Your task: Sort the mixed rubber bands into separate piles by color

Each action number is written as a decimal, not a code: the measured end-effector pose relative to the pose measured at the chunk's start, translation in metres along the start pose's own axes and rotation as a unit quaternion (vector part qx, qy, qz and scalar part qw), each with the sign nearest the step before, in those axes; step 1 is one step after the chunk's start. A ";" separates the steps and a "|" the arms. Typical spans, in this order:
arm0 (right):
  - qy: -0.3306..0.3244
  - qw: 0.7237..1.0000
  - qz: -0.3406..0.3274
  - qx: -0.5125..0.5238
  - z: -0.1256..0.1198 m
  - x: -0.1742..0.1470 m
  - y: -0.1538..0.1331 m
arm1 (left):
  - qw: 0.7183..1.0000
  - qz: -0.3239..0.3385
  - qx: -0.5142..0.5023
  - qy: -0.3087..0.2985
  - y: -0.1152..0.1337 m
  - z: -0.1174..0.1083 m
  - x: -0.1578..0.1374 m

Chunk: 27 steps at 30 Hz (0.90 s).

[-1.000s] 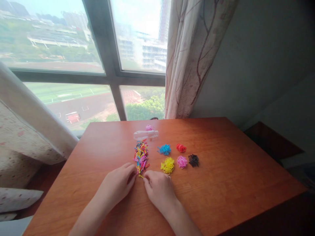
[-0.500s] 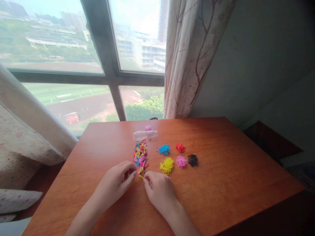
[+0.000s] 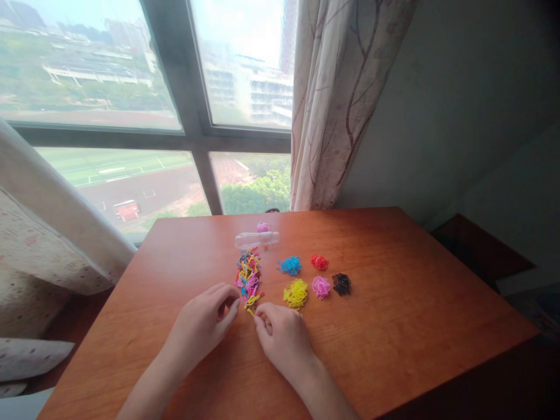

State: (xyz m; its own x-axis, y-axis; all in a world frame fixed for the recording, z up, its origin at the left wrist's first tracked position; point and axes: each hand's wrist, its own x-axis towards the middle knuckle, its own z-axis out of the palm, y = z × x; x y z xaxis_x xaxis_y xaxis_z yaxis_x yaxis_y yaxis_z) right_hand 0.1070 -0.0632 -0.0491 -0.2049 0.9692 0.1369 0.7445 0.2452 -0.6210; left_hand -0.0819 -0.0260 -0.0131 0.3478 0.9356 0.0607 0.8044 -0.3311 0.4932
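A mixed pile of small coloured rubber bands [image 3: 248, 273] lies on the brown table. My right hand [image 3: 282, 329] is at the near end of the pile, thumb and forefinger pinched on a yellow rubber band [image 3: 251, 312] that stretches toward the pile. On the other side, my left hand [image 3: 209, 315] is curled with its thumb and fingertips together at the pile's near left edge. Whether a band is between those fingertips is too small to tell. To the right lie sorted heaps: blue bands [image 3: 291, 265], yellow bands [image 3: 296, 293], pink bands [image 3: 321, 287], red bands [image 3: 319, 262] and black bands [image 3: 342, 284].
Behind the mixed pile a clear plastic bottle-like container [image 3: 256, 240] lies on its side, with a pink object [image 3: 263, 227] just beyond it. The wooden table [image 3: 394, 326] reaches the window [image 3: 196, 140]. Curtains [image 3: 324, 105] hang on both sides.
The yellow band by my right fingertips has shifted slightly, and more yellow shows at the pile's near end. Both hands stay in nearly the same place. The view moved a little.
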 end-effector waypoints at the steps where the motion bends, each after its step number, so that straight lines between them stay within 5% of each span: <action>1: 0.004 1.000 0.000 0.007 0.000 0.000 0.000 | 1.000 0.001 0.000 0.003 0.000 0.000 0.000; 12: 0.098 0.994 0.006 0.052 -0.003 -0.007 0.013 | 0.999 0.021 0.009 0.036 -0.004 0.006 0.000; 19: 0.176 0.984 0.034 -0.015 -0.026 -0.015 0.044 | 0.999 0.022 0.032 0.023 -0.001 0.006 0.000; 27: 0.194 0.979 0.026 -0.065 -0.022 -0.013 0.049 | 0.999 0.036 0.016 0.000 -0.004 0.010 -0.001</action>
State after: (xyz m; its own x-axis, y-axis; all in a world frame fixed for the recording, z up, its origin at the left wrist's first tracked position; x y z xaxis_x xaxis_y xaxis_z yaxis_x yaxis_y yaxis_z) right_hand 0.1607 -0.0637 -0.0643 0.0730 0.9110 0.4058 0.8276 0.1717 -0.5344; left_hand -0.0807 -0.0264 -0.0241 0.4052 0.9092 0.0954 0.7921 -0.4013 0.4599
